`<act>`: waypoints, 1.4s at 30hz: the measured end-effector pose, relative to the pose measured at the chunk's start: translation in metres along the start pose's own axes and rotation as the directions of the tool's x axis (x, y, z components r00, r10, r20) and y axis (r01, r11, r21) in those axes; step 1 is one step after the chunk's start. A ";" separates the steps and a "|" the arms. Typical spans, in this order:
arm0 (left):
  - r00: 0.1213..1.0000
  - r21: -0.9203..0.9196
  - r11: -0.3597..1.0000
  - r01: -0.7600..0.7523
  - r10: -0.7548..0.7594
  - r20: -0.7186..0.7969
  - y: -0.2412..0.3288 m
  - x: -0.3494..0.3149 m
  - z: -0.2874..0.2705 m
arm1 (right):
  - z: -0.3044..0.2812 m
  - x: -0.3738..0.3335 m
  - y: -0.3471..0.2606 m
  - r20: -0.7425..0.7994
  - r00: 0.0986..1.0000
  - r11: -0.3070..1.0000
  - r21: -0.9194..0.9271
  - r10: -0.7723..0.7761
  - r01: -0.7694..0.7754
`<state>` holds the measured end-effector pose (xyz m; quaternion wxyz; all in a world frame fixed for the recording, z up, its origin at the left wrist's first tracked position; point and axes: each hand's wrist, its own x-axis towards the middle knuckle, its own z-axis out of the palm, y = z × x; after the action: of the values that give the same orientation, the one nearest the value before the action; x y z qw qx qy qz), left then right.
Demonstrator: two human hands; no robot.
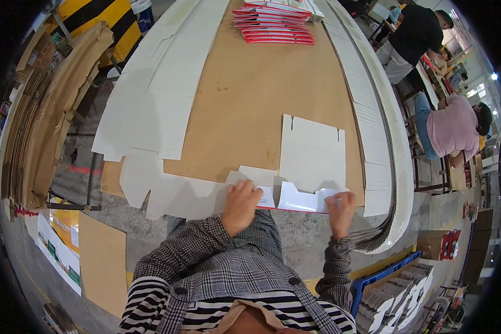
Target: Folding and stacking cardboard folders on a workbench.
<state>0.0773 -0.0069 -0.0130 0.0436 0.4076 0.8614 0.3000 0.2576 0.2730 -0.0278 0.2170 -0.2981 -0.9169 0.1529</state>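
Observation:
A die-cut cardboard blank (313,150) lies at the near edge of the table, its plain white side up. Two slots are cut into its far panel, and its near flap (303,198) is folded up, glossy white with a red edge. My right hand (341,211) pinches this flap at its right end. My left hand (242,206) is closed with bent fingers on the left end of the folded strip; its thumb and palm are partly hidden. A long white blank piece (195,192) stretches leftward from beneath my left hand.
Folded red-and-white cardboard pieces (275,33) are stacked at the table's far end. White sheets (156,83) cover its left side; a long row of stacked blanks (367,122) lines the right. Brown cardboard (44,133) stands at far left. Two people sit or stand at right.

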 end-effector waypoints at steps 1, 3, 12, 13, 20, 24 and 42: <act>0.987 -0.059 0.995 -0.081 0.088 0.131 0.006 0.001 0.003 | 0.007 -0.001 -0.007 -0.009 0.978 0.976 -0.070 -0.208 0.207; 0.992 -0.157 0.980 -0.124 0.126 0.003 0.025 0.007 0.023 | 0.021 -0.008 -0.038 0.113 0.956 0.923 0.312 -0.269 0.223; 0.955 -0.062 0.955 -0.289 0.283 -0.091 0.035 -0.004 0.054 | 0.026 -0.003 -0.059 0.215 0.919 0.857 0.476 -0.331 0.197; 0.947 0.004 0.948 -0.318 0.318 -0.033 0.034 -0.009 0.051 | 0.025 -0.003 -0.059 0.217 0.918 0.856 0.478 -0.331 0.196; 0.972 0.121 0.965 -0.234 0.232 0.032 0.029 -0.027 0.044 | 0.032 -0.083 -0.111 -0.095 0.985 0.881 0.443 -0.141 0.168; 0.976 0.084 0.973 -0.216 0.214 0.040 0.030 -0.028 0.041 | 0.050 -0.098 -0.135 0.649 0.659 -0.178 0.750 0.380 -0.637; 0.885 -0.543 0.840 -0.015 0.264 0.384 -0.027 -0.076 -0.043 | 0.047 -0.002 -0.106 0.255 0.802 0.767 0.541 -0.540 0.345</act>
<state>0.0957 -0.0964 -0.0054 0.3256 0.5006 0.6803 0.4250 0.1854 0.1825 -0.0261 0.1225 0.0307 -0.9206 0.3696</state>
